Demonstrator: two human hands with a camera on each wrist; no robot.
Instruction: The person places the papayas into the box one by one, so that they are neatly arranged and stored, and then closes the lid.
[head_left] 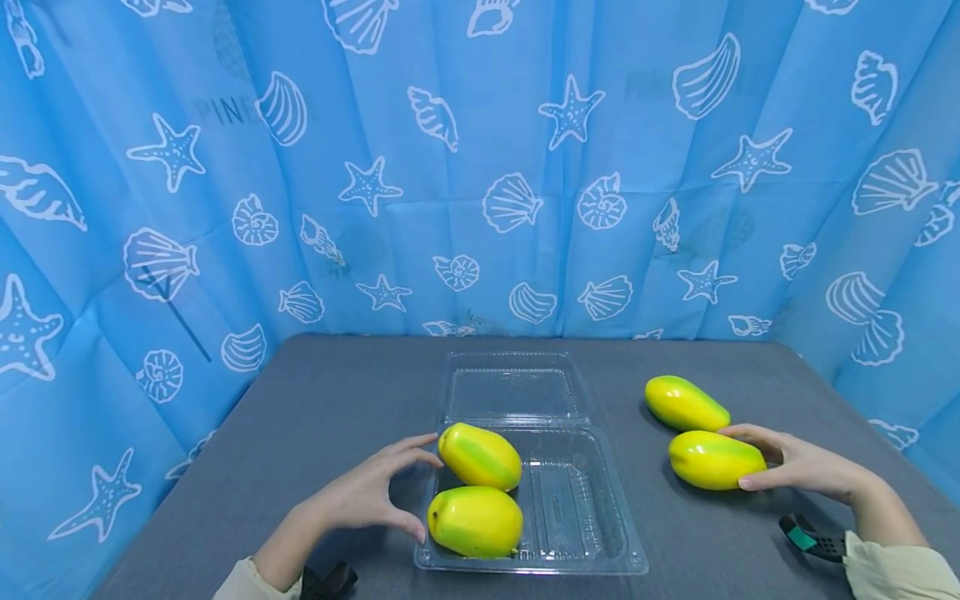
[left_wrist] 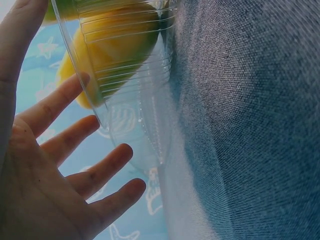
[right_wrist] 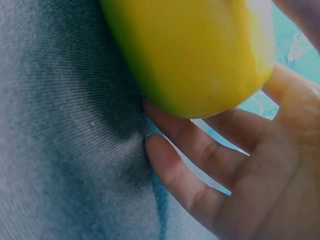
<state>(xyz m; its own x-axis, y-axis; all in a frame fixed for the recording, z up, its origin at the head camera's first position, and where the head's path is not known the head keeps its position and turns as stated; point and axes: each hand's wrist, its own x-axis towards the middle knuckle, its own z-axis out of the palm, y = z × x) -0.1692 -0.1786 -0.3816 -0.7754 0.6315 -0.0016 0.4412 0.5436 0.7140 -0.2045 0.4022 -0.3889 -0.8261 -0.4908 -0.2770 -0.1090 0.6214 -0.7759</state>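
"Yellow, green-streaked, glossy oval fruit (head_left: 717,461) on the grey cloth tabletop (head_left: 360,400): who has it?"

"The right hand (head_left: 810,465), its thumb and fingers gripping the right end. Another glossy yellow-green oval fruit (head_left: 684,402) lies just behind."

"And the left hand (head_left: 362,494)?"

"Spread wide, thumb well apart from fingers, at the left rim of a clear plastic hinged container (head_left: 558,500)."

"What sits inside?"

"Two more shiny yellow-green fruits (head_left: 480,456), one behind the other in the left part; the transparent lid (head_left: 517,392) is folded back behind them."
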